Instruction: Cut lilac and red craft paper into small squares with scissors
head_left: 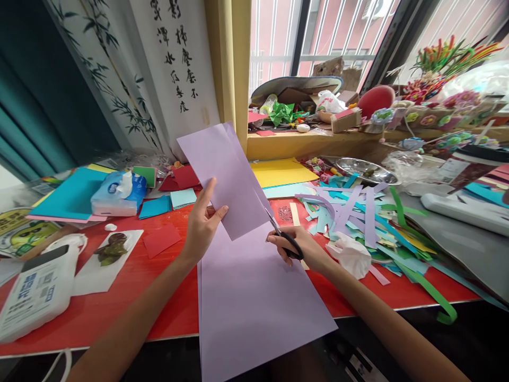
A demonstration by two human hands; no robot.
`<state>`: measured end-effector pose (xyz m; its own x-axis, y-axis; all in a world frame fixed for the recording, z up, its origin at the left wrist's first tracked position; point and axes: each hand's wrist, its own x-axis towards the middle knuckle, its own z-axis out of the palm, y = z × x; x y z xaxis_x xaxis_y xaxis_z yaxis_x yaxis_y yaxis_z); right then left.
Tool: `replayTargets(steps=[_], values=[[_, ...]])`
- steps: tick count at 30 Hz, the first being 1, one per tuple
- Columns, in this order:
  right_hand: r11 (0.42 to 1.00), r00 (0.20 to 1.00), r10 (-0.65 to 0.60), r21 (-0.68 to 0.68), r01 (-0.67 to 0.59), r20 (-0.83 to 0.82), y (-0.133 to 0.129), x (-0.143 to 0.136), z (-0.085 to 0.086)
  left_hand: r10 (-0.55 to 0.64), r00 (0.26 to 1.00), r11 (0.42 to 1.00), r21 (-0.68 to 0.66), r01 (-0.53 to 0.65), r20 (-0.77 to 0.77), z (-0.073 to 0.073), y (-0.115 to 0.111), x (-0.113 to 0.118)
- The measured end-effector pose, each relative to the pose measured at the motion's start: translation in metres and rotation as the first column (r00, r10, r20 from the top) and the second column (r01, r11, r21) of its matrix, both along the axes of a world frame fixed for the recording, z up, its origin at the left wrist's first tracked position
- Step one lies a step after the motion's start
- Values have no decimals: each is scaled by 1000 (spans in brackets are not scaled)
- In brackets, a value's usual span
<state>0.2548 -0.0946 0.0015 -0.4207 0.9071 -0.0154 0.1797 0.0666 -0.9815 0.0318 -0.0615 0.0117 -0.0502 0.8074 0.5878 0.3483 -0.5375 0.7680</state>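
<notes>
My left hand (203, 225) grips a folded piece of purple paper (234, 185) by its left edge, thumb in front, and holds it up at a tilt. My right hand (304, 245) is closed around a pair of black-handled scissors (292, 246). The scissor blades point up and left and meet the right edge of the raised paper near its lower corner. Below both hands lies a larger purple sheet (258, 302), doubled at its left side, hanging past the table's front edge.
Paper strips (350, 217) and a crumpled tissue (350, 254) lie on the red table (167, 302) at right. A tissue pack (119, 193), blue paper squares (155, 207) and a white container (40, 289) are at left. A metal plate (368, 170) and a lidded cup (469, 164) stand farther back.
</notes>
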Motion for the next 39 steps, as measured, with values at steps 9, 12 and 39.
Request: replayTargets(steps=[9,12,39], values=[[1000,1000,-12,25,12,13,1,0,-1,-6,1000,1000,1,6,-7,0,0,1],[1000,999,-28,5,28,24,0,0,1,-30,999,999,-13,30,12,-2,0,2],[995,995,-86,-53,83,-58,-1,-3,-2,-21,993,999,-40,17,-120,-6,-8,8]])
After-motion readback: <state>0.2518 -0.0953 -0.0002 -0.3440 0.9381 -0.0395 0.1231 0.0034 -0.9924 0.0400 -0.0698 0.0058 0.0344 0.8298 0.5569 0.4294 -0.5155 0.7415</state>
